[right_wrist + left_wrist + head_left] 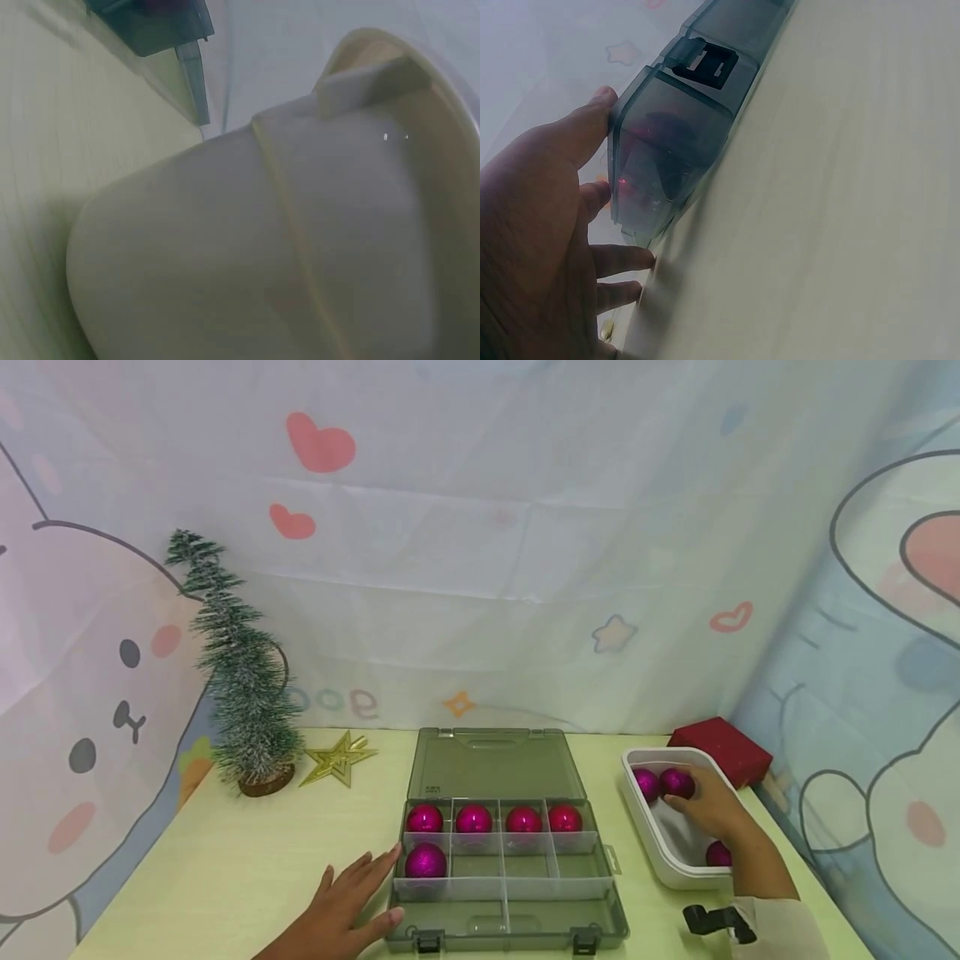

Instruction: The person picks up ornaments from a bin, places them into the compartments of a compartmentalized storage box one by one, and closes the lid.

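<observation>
Inside the white plastic bin (652, 843) on the right, my right hand (712, 806) pinches a glittery purple Christmas ball (678, 783) between thumb and fingers. A second purple ball (646, 784) lies beside it, and another (718, 854) shows partly behind my wrist. My left hand (341, 902) touches the left side of a grey see-through divided box (450, 914), fingers spread and fairly straight. Pink and red balls (474, 819) fill the box's back row; a purple ball (426, 861) occupies the middle row's left compartment. In the right wrist view, the bin wall (187, 255) hides that hand.
The box's lid (495, 764) lies folded back behind it. At the back left stand a small frosted Christmas tree (251, 693) and a gold star (339, 760) lying flat. A dark red box (723, 752) sits behind the bin, near the cloth backdrop (487, 568).
</observation>
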